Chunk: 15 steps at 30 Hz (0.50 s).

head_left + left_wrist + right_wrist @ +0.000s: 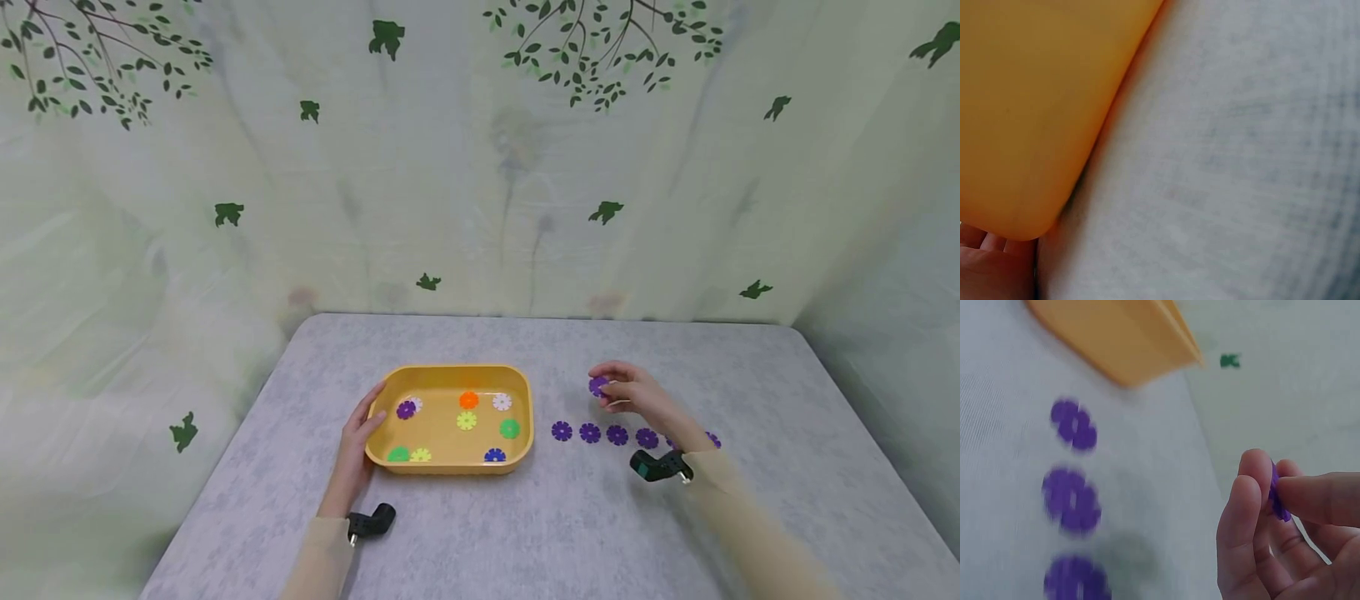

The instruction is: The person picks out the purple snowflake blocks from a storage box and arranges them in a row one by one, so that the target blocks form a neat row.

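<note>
A yellow tray (450,468) lies on the table with several flower-shaped plastic discs in it: orange, white, green, yellow, blue and purple. At its left end my left hand (358,433) holds the rim, thumb on the near side; the left wrist view shows fingers (991,250) against the tray's outer wall. Right of the tray, my right hand (633,393) pinches a purple flower-shaped disc (1277,499) between thumb and fingertips, above the table. Several more purple discs (589,432) form a row below that hand; the forearm partly hides the row's right end.
The grey table (480,542) ends at a back edge against a pale curtain (450,167) printed with leaves. More curtain hangs at both sides. Each wrist carries a small black camera, such as the right one (660,467).
</note>
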### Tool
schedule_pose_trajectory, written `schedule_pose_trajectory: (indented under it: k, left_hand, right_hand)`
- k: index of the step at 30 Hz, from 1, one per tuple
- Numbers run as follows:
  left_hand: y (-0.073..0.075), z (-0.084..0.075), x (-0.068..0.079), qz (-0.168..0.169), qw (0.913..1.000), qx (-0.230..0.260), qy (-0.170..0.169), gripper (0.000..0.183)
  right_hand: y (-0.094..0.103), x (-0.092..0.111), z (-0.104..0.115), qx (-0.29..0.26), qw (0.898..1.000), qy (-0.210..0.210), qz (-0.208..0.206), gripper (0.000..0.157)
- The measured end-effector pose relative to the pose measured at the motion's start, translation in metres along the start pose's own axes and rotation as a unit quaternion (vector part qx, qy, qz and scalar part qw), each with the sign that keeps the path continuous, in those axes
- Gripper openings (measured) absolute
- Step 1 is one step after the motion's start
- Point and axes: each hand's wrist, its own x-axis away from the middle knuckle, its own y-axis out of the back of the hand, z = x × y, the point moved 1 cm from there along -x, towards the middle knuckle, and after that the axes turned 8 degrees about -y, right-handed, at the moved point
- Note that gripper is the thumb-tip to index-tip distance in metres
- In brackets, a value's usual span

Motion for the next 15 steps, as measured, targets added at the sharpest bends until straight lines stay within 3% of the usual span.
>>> schedule_pose_trajectory:
  k: [9,15]
  left_hand:
    - [0.001,0.0,0.001,0.001,0.9999,-0.015,-0.004,0.049]
    - [0.001,0.001,0.0,0.003,0.9999,-0.016,0.002,0.048]
  right_hand:
    - [0.069,0.043,-0.047,-0.007,0.999,-0.024,-0.047,0.038]
    - [0.102,0.073,-0.078,-0.007,0.995,-0.038,-0.096,0.039]
